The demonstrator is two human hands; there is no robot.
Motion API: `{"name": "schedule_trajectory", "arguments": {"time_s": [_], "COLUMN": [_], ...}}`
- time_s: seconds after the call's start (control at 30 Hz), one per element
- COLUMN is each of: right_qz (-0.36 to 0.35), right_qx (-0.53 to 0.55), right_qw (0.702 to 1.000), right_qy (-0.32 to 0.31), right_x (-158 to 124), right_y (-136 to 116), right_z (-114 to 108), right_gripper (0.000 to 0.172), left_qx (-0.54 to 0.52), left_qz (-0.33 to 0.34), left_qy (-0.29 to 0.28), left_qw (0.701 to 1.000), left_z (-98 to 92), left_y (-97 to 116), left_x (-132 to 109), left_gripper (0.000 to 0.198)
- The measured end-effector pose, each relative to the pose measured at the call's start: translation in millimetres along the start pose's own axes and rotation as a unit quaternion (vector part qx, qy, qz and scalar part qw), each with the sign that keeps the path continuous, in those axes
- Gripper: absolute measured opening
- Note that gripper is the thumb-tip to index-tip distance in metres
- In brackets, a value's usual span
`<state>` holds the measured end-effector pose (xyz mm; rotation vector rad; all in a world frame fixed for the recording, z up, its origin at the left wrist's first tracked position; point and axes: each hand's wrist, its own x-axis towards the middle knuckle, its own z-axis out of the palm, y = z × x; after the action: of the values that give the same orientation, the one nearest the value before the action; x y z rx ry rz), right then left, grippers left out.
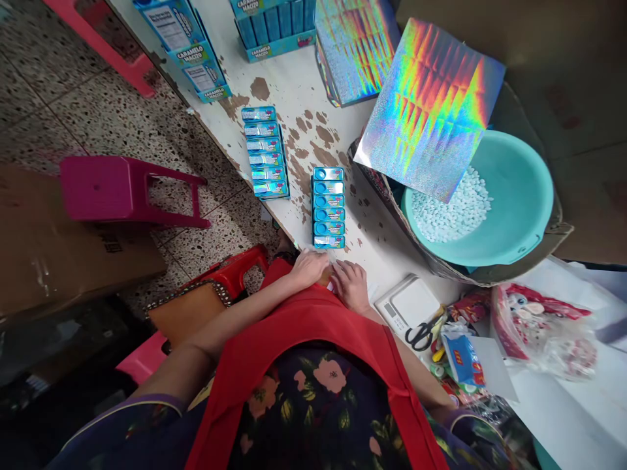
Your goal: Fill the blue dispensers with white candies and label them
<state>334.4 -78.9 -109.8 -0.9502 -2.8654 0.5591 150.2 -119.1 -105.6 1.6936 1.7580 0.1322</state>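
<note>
My left hand and my right hand are close together at the table's front edge. Their fingers are bent inward, and between the fingertips is something small and pale that I cannot make out. Just beyond them stands a row of small blue candy boxes with round spots on top, the nearest one almost at my left fingertips. Farther to the left lies a second row of blue candy boxes, with shiny strips across their tops.
Blue display cartons stand at the back left. Shiny holographic sheets overlap a turquoise basin of white candies. A scale and scissors lie right. Left on the floor is a magenta stool.
</note>
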Motion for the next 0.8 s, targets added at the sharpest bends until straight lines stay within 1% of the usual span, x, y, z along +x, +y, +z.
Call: {"name": "schedule_trajectory", "arguments": {"time_s": [0.07, 0.17, 0.23, 0.3, 0.37, 0.43, 0.47, 0.53, 0.6, 0.67, 0.73, 0.8], "right_qz": [-0.029, -0.067, -0.072, -0.061, -0.03, 0.026, 0.063, 0.139, 0.198, 0.23, 0.244, 0.26], "right_qx": [-0.009, 0.001, 0.031, 0.069, 0.112, 0.17, 0.206, 0.278, 0.336, 0.38, 0.414, 0.43], "right_qw": [0.999, 0.998, 0.997, 0.996, 0.993, 0.985, 0.976, 0.948, 0.918, 0.893, 0.875, 0.862], "right_qy": [-0.016, -0.017, -0.005, 0.002, 0.004, 0.018, 0.031, 0.061, 0.073, 0.066, 0.059, 0.071], "right_x": [-1.5, -2.5, -2.0, -0.8, 0.9, 3.6, 5.6, 10.6, 16.3, 21.6, 25.9, 30.6], "right_y": [1.5, 2.9, 2.2, -0.3, -4.6, -10.7, -14.2, -21.5, -28.1, -33.2, -36.5, -38.3], "right_z": [1.0, 0.2, -2.3, -6.9, -13.9, -23.9, -30.1, -44.0, -58.4, -71.2, -79.9, -83.3], "right_gripper": [0.03, 0.024, 0.018, 0.012, 0.01, 0.012, 0.013, 0.014, 0.015, 0.016, 0.017, 0.017], "left_qx": [0.005, 0.01, 0.006, -0.006, -0.026, -0.046, -0.057, -0.093, -0.169, -0.27, -0.344, -0.381], "left_qz": [-0.007, -0.013, -0.016, -0.018, -0.021, -0.024, -0.023, -0.001, 0.032, 0.063, 0.071, 0.043], "left_qy": [-0.006, -0.004, 0.004, 0.013, 0.017, 0.015, 0.016, 0.038, 0.076, 0.095, 0.08, 0.051], "left_qw": [1.0, 1.0, 1.0, 1.0, 0.999, 0.999, 0.998, 0.995, 0.982, 0.956, 0.933, 0.922], "left_z": [-0.6, 0.9, 5.1, 11.7, 19.0, 24.3, 25.4, 23.1, 14.6, 1.6, -12.8, -26.1], "left_y": [1.2, 1.4, -0.6, -4.2, -8.7, -12.7, -14.2, -15.3, -13.1, -7.5, 0.7, 8.8], "left_x": [1.6, 4.0, 6.6, 10.5, 14.4, 15.8, 14.7, 8.1, -3.4, -16.0, -25.5, -30.1], "left_gripper": [0.029, 0.029, 0.029, 0.029, 0.028, 0.027, 0.027, 0.028, 0.031, 0.034, 0.035, 0.026]}}
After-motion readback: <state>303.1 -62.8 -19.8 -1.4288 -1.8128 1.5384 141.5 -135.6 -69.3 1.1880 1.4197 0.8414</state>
